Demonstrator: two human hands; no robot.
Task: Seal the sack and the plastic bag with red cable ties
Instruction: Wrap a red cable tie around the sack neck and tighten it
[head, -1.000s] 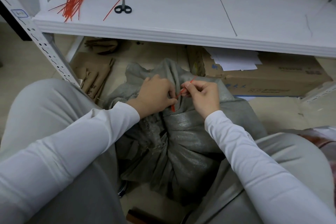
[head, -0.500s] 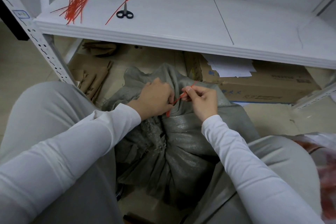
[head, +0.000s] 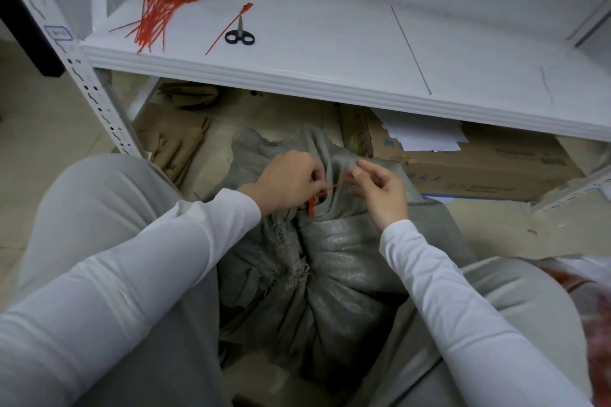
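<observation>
A grey woven sack point(head: 334, 261) stands between my knees, its neck gathered upward. A red cable tie point(head: 325, 192) runs around the neck, its head hanging at the front. My left hand point(head: 286, 183) grips the gathered neck and the tie at its head. My right hand point(head: 380, 190) pinches the tie's free tail between thumb and forefinger, the other fingers spread. A plastic bag point(head: 591, 304) with reddish contents shows blurred at the right edge.
A white shelf point(head: 330, 53) carries a bundle of red cable ties point(head: 158, 15), a single red tie point(head: 228, 28) and black scissors point(head: 239, 36). Below it lie a cardboard box point(head: 479, 168) with papers and flattened cardboard point(head: 172, 142). A perforated shelf post point(head: 89, 86) stands at left.
My right hand has drawn the tie's tail out to the right and opened its outer fingers. The loop sits tighter on the neck. The camera tilted up slightly.
</observation>
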